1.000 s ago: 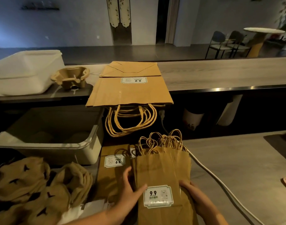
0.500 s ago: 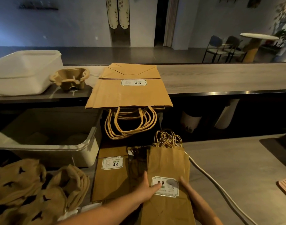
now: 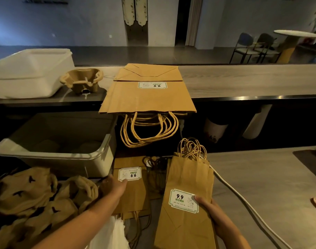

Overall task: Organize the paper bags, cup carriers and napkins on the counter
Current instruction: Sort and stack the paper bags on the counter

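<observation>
Leaving the narrow bags (image 3: 187, 178), the left hand (image 3: 115, 186) is now reaching left across the lower bench (image 3: 261, 177) to the flat bags (image 3: 135, 196) beside them. Its fingers are lying fairly straight, with the tips touching the white 9.9 label (image 3: 130, 174) on the top bag. The right hand (image 3: 210, 211) is pinching the narrow bags at their right edge, thumb pressing on their own label, handles pointing away from the person. A pile of cup carriers (image 3: 37, 198) is sitting just left of the left forearm, with a white bin (image 3: 63, 155) behind it. On the upper bench, large bags (image 3: 148, 97) are overhanging the edge beside a single cup carrier (image 3: 81, 80).
</observation>
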Tool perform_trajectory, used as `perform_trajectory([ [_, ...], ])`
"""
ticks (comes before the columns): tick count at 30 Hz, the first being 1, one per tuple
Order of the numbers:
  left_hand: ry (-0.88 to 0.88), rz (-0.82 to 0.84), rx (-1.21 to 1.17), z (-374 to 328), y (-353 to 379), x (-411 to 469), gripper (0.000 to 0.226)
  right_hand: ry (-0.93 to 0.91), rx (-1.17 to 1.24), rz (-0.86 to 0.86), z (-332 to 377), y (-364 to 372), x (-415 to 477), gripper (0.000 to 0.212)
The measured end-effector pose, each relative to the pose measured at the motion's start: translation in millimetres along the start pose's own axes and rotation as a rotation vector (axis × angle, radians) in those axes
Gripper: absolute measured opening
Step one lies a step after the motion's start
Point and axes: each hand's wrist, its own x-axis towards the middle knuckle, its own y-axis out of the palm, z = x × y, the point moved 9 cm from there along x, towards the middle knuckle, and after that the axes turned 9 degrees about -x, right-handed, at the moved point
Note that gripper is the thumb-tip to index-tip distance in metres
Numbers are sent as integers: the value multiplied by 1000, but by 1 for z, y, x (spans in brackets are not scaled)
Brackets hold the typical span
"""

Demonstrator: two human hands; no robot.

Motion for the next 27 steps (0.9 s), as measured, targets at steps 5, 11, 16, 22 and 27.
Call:
perform_trajectory([
  [5, -33, 141, -33, -16, 12, 0, 66, -9, 21, 16, 1, 0, 0, 97],
  [11, 33, 231, -87, -38, 31, -13, 70, -4, 17, 22, 2, 3, 0, 97],
  [16, 21, 303, -254, -34, 36, -16, 68, -2, 1, 25, 1, 1, 0, 105],
  [22, 102, 415, -243, -35, 44, -29, 77, -6, -7, 45, 2, 2, 0, 106],
  [27, 90, 504, -265, -30, 44, -36, 84, -5, 20, 59, 2, 5, -2, 85],
])
